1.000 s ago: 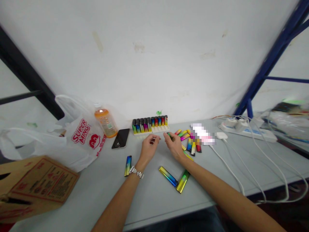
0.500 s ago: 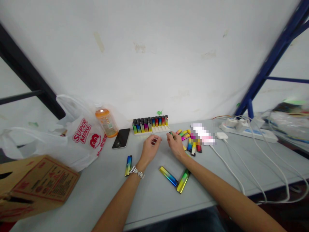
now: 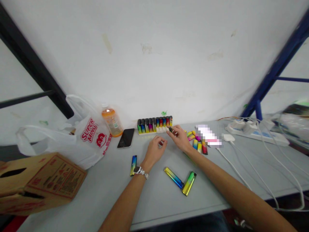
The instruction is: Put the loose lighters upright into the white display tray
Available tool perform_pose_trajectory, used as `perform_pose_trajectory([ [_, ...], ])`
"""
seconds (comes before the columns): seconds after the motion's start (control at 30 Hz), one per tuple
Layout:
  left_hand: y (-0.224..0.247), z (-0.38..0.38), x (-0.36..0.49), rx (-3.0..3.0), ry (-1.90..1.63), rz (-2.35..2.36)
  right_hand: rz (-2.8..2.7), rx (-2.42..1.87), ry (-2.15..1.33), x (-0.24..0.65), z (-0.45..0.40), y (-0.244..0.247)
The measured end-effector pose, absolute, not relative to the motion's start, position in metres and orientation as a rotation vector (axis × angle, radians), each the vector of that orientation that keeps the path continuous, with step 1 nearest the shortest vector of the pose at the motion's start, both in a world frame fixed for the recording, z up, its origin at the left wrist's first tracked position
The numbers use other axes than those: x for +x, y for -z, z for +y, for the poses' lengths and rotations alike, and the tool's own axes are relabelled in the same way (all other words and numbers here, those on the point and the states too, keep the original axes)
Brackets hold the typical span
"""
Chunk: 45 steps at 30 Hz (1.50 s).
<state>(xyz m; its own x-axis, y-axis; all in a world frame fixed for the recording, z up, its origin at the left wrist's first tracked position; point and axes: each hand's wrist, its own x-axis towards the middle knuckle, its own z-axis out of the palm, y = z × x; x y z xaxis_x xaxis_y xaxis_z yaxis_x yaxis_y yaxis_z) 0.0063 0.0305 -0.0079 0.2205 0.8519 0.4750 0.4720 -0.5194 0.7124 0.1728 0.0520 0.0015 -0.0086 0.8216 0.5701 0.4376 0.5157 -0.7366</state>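
My right hand [image 3: 180, 139] pinches a lighter [image 3: 172, 130], its black top showing, at the right front of the white lighter tray [image 3: 161, 130]. Most of that lighter is hidden by my fingers. Upright lighters [image 3: 146, 125] fill the tray's left part, and a single back row of lighters [image 3: 164, 121] stands in its right part. My left hand [image 3: 154, 149], wearing a wristwatch [image 3: 141, 171], hovers in front of the tray, fingers loosely curled and thumb apart, with nothing visible in it. Beside its wrist lies a blue-yellow lighter [image 3: 133, 165].
Several loose lighters [image 3: 199, 147] lie by my right forearm. Two larger lighters, one yellow-blue [image 3: 173, 177] and one green-yellow [image 3: 189, 183], lie nearer me. A phone [image 3: 126, 138], orange bottle [image 3: 112, 120], plastic bag [image 3: 83, 145] and carton [image 3: 55, 177] stand left; a power strip [image 3: 258, 134] lies right.
My right hand has moved up to the tray's front edge with the lighter. My left hand stays curled in front of the tray. The whole view has shifted slightly.
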Motion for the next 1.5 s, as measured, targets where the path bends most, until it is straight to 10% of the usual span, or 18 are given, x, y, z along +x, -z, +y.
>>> perform_pose_trajectory([
  [1.5, 0.012, 0.03, 0.005, 2.147, -1.072, 1.297, -2.181, -1.284, 0.231, 0.135, 0.136, 0.002],
])
